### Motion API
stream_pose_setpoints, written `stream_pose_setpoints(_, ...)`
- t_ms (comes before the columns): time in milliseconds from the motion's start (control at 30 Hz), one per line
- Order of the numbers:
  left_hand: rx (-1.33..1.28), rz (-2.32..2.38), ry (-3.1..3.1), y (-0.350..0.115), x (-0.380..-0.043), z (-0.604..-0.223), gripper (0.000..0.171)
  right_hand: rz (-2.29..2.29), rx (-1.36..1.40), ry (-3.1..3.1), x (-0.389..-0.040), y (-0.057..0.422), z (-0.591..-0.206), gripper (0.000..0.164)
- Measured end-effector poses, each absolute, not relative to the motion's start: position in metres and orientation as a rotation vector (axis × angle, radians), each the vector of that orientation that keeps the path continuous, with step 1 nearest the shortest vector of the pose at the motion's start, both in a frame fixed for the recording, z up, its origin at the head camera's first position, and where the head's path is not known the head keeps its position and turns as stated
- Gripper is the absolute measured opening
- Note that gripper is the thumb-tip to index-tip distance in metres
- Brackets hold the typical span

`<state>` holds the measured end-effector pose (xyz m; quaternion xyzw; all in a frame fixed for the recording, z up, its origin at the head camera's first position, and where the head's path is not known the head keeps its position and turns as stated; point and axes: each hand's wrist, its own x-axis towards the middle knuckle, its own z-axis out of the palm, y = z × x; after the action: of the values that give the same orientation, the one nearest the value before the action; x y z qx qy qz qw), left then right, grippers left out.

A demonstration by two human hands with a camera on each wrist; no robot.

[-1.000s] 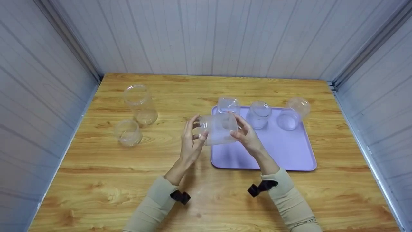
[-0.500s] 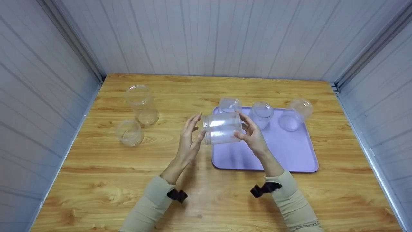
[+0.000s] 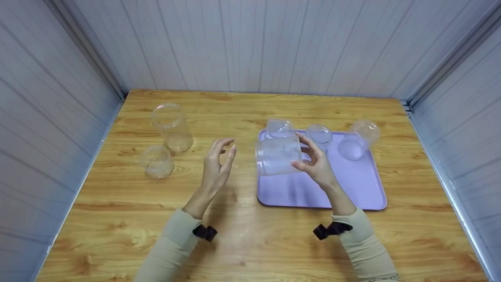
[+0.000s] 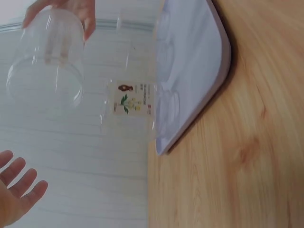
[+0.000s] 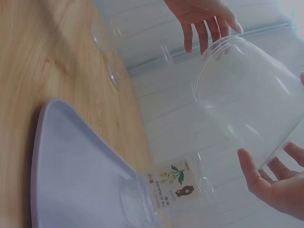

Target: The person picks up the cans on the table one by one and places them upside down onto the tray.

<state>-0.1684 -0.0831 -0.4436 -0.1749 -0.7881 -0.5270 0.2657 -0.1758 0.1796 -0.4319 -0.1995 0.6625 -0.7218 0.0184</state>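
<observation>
My right hand (image 3: 319,166) grips a clear plastic jar (image 3: 278,156) by its base end, thumb below and fingers above. The jar lies sideways in the air over the left part of a purple tray (image 3: 336,192), its ridged mouth facing left. Apart from it, my left hand (image 3: 217,166) is raised with fingers loosely bent and holds nothing. In the right wrist view, the left hand (image 5: 204,19) overlaps the mouth of the jar (image 5: 251,90). Along the tray's back stand a labelled clear jar (image 4: 133,99), a middle jar (image 3: 319,135) and a right jar (image 3: 354,147).
A tall clear jar (image 3: 174,129) stands on the left of the wooden table (image 3: 242,243), with a short clear jar (image 3: 157,161) just in front of it. Pale panel walls (image 3: 250,47) enclose the table at the back and sides.
The left hand has let go of the jar's mouth end and moved left. The right hand has carried the jar slightly right.
</observation>
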Motion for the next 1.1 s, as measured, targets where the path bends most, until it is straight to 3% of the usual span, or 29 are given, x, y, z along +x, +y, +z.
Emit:
stream_pose_setpoints(600,-0.208,-1.131,-2.372,-0.130,-0.192,-0.435,0.035,-1.948,-0.473,2.333,-0.162,0.203,-0.406,0.069)
stream_pose_setpoints(1100,-0.245,-0.732,-2.572,-0.168,-0.215,-0.433,0.044,-1.660,-0.465,2.580,-0.141,0.223,-0.390,0.072)
